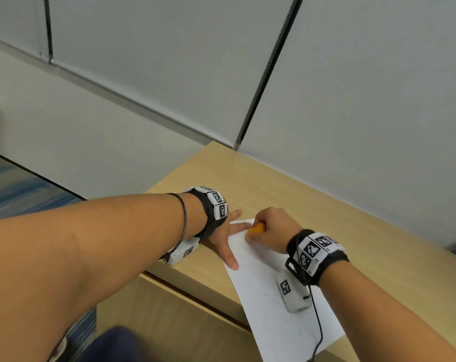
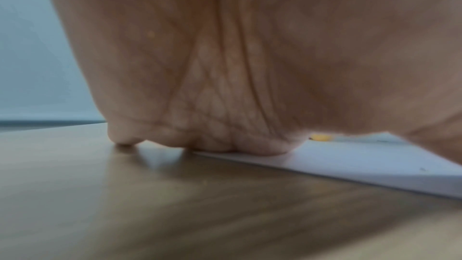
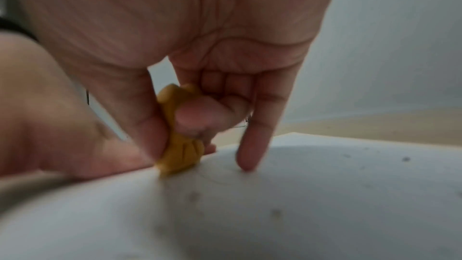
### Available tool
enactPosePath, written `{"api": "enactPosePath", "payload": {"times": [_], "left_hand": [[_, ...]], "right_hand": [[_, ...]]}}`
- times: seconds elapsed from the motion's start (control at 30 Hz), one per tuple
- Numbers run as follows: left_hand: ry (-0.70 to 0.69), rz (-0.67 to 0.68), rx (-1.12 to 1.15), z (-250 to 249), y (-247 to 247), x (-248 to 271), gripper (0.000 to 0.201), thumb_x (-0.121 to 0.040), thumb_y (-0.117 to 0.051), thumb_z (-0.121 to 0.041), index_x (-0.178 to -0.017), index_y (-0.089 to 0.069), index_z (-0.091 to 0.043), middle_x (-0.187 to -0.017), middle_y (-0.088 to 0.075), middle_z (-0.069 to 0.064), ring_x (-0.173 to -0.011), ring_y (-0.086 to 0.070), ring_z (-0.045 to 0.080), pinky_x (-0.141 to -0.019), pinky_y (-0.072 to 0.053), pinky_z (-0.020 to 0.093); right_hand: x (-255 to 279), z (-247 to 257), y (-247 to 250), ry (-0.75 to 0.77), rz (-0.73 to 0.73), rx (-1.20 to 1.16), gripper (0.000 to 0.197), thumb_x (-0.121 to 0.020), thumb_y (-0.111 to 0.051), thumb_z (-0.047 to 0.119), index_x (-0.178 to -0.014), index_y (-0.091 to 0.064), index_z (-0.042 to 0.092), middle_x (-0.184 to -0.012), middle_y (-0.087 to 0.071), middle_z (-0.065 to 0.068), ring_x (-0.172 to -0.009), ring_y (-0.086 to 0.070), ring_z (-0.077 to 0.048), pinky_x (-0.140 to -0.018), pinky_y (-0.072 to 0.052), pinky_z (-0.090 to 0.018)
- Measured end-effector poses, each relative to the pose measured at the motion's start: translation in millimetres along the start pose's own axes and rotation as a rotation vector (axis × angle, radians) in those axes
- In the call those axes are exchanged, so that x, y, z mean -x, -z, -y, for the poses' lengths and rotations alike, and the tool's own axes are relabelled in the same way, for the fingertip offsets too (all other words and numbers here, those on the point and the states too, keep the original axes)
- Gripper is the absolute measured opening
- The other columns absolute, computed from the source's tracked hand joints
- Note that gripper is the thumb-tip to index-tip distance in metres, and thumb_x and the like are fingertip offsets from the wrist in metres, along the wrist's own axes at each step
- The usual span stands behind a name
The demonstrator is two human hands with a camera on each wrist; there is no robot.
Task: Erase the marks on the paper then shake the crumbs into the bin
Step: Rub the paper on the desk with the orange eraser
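Observation:
A white sheet of paper lies slanted on the wooden desk, with small dark crumbs scattered over it. My right hand pinches a yellow eraser between thumb and fingers and presses it onto the paper's far corner. In the right wrist view the eraser touches the paper while the little finger also rests on the sheet. My left hand lies flat with fingers spread, pressing the paper's left edge. The left wrist view shows that palm on the desk and the paper. No bin is visible.
A grey partition wall stands behind the desk. The desk's left edge drops to blue carpet. A drawer front sits below the desk's near edge. A black cable trails from my right wrist camera across the paper.

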State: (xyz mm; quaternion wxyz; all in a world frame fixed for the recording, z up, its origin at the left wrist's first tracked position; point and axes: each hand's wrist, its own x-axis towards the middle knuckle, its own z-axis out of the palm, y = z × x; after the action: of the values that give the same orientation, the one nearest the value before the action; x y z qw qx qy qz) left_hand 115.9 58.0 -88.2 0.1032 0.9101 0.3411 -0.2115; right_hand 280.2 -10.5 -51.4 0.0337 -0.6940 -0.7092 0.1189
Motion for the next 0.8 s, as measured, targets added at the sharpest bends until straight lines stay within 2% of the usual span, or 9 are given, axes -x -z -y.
{"api": "enactPosePath", "payload": {"times": [0.1, 0.13, 0.27, 0.33, 0.4, 0.47, 0.53, 0.67, 0.8], "left_hand": [[0.012, 0.001, -0.012, 1, -1, -1, 0.121, -0.066, -0.062, -0.083, -0.147, 0.021, -0.050, -0.158, 0.034, 0.000, -0.149, 0.013, 0.039, -0.118, -0.004, 0.061], [0.011, 0.004, -0.019, 1, -1, -1, 0.121, -0.066, -0.061, -0.084, -0.147, 0.022, -0.050, -0.158, 0.035, 0.000, -0.149, 0.013, 0.039, -0.118, -0.004, 0.061], [-0.005, 0.006, -0.009, 3, -1, -6, 0.126, -0.060, -0.060, -0.088, -0.148, 0.022, -0.050, -0.157, 0.035, 0.001, -0.148, 0.015, 0.039, -0.117, -0.003, 0.062], [0.005, 0.016, -0.022, 5, -1, -5, 0.122, -0.061, -0.059, -0.088, -0.149, 0.017, -0.051, -0.157, 0.036, 0.001, -0.148, 0.014, 0.040, -0.117, -0.004, 0.063], [0.005, 0.023, -0.033, 4, -1, -3, 0.114, -0.065, -0.058, -0.087, -0.149, 0.010, -0.053, -0.157, 0.037, 0.001, -0.148, 0.014, 0.041, -0.117, -0.005, 0.062], [-0.001, 0.016, -0.022, 2, 0, -5, 0.117, -0.064, -0.059, -0.087, -0.148, 0.015, -0.052, -0.157, 0.036, 0.000, -0.148, 0.014, 0.039, -0.117, -0.004, 0.062], [0.006, 0.016, -0.002, 4, -2, -9, 0.124, -0.061, -0.061, -0.087, -0.148, 0.020, -0.050, -0.158, 0.035, -0.001, -0.149, 0.016, 0.037, -0.117, -0.002, 0.062], [0.020, 0.046, -0.060, 3, 1, -7, 0.126, -0.059, -0.060, -0.089, -0.148, 0.021, -0.050, -0.158, 0.035, 0.000, -0.149, 0.013, 0.040, -0.117, -0.004, 0.062], [-0.065, 0.076, -0.293, -3, 32, 2, 0.120, -0.070, -0.066, -0.077, -0.151, 0.016, -0.045, -0.162, 0.024, 0.011, -0.148, 0.004, 0.045, -0.117, -0.008, 0.063]], "right_hand": [[7, 6, 0, 0.041, 0.212, -0.081, 0.026, -0.078, -0.081, 0.037, -0.087, -0.074, 0.013, -0.061, -0.069, -0.001, -0.051, -0.063, -0.012, -0.063, -0.056, -0.031], [8, 9, 0, 0.044, 0.222, -0.068, 0.026, -0.078, -0.081, 0.038, -0.087, -0.075, 0.014, -0.059, -0.068, 0.000, -0.049, -0.061, -0.010, -0.062, -0.055, -0.030], [-4, 13, -3, -0.018, -0.026, 0.019, 0.018, -0.081, -0.076, 0.033, -0.080, -0.069, 0.017, -0.077, -0.066, 0.001, -0.073, -0.067, -0.019, -0.060, -0.050, -0.028], [-4, 18, -4, 0.033, 0.069, -0.014, 0.017, -0.081, -0.077, 0.032, -0.079, -0.068, 0.018, -0.077, -0.068, -0.003, -0.068, -0.067, -0.019, -0.059, -0.053, -0.031], [2, 24, -1, 0.071, 0.228, -0.038, 0.021, -0.081, -0.080, 0.033, -0.087, -0.073, 0.015, -0.081, -0.074, -0.011, -0.060, -0.065, -0.017, -0.058, -0.057, -0.032], [-1, 20, 5, 0.048, 0.194, 0.062, 0.024, -0.081, -0.078, 0.034, -0.090, -0.074, 0.012, -0.082, -0.075, -0.013, -0.063, -0.067, -0.019, -0.063, -0.060, -0.035], [-6, 13, 11, -0.019, 0.063, 0.175, 0.023, -0.082, -0.074, 0.033, -0.089, -0.072, 0.011, -0.084, -0.074, -0.007, -0.073, -0.070, -0.022, -0.070, -0.061, -0.037], [2, 1, 19, -0.062, 0.109, 0.073, 0.021, -0.083, -0.075, 0.033, -0.092, -0.072, 0.014, -0.070, -0.072, 0.003, -0.062, -0.065, -0.011, -0.060, -0.051, -0.024], [21, -7, 20, -0.027, 0.078, 0.113, 0.020, -0.086, -0.074, 0.033, -0.098, -0.074, 0.017, -0.093, -0.069, 0.004, -0.077, -0.062, -0.012, -0.063, -0.049, -0.023]]}}
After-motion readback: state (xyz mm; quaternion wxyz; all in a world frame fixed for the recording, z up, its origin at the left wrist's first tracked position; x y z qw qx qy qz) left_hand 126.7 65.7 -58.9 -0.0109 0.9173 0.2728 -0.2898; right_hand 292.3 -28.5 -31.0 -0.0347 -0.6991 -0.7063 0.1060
